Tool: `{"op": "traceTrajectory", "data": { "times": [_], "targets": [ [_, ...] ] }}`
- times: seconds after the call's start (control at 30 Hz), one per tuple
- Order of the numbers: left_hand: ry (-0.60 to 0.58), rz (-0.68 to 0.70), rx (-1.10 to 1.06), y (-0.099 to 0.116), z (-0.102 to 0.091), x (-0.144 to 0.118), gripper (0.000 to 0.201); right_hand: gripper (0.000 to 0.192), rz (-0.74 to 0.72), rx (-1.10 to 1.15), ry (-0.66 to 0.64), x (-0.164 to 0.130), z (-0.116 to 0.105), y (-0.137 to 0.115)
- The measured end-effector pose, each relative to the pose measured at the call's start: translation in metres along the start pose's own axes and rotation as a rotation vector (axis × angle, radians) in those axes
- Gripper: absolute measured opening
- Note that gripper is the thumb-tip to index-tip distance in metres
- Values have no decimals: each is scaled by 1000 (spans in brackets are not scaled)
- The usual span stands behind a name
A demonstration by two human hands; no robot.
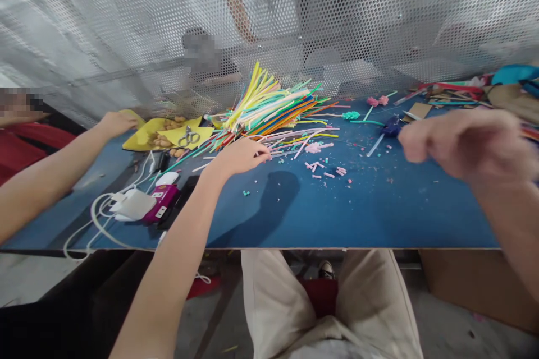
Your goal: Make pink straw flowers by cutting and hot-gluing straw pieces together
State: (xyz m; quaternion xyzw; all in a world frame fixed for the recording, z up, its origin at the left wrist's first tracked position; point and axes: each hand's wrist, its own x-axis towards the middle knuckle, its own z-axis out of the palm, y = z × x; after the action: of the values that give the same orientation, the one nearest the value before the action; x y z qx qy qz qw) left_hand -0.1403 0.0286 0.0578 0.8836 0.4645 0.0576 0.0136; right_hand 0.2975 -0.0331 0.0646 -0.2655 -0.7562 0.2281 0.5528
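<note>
My left hand [240, 156] reaches onto the blue table [295, 213] and its fingertips touch the near edge of a pile of coloured straws [273, 104]; whether it grips one I cannot tell. My right hand [463, 143] hovers blurred above the table's right side, fingers loosely curled, with nothing seen in it. Short pink straw pieces [326, 168] lie scattered between my two hands. A blue flower-like piece on a stick [389, 129] lies just left of my right hand.
A co-worker's arm [54, 174] reaches from the left to yellow paper [168, 134] with scissors [189, 136] on it. A white charger with cable [132, 205] and a magenta device [162, 202] lie near the front left. Paper scraps [463, 95] pile at the back right. A perforated metal screen [295, 22] backs the table.
</note>
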Motion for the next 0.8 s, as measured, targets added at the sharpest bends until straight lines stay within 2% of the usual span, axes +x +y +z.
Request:
{"op": "traceTrajectory", "data": {
  "times": [0.07,0.13,0.17,0.27,0.37,0.43,0.53,0.7,0.8],
  "targets": [
    [-57,-5,-40,-5,6,-10,29,42,-2,-33,-227,14,0,19],
    [-85,-9,-61,-7,12,-18,28,33,90,-209,-409,27,0,42],
    [-95,-11,-67,-7,14,-21,28,32,140,-274,-452,33,-1,54],
    [-139,-8,-74,-5,18,-23,24,33,200,-408,-509,42,1,83],
    [-225,-9,-86,-2,14,-20,21,31,216,-458,-550,43,6,96],
    [-240,-2,-97,3,10,-14,25,33,256,-337,-548,42,11,97],
    [-167,78,-108,18,6,2,25,37,280,-148,-558,40,22,91],
    [-165,240,-107,52,15,32,24,32,171,-330,-722,26,43,89],
    [-155,287,-101,64,26,39,23,33,103,-397,-781,14,56,92]
  ]
}}
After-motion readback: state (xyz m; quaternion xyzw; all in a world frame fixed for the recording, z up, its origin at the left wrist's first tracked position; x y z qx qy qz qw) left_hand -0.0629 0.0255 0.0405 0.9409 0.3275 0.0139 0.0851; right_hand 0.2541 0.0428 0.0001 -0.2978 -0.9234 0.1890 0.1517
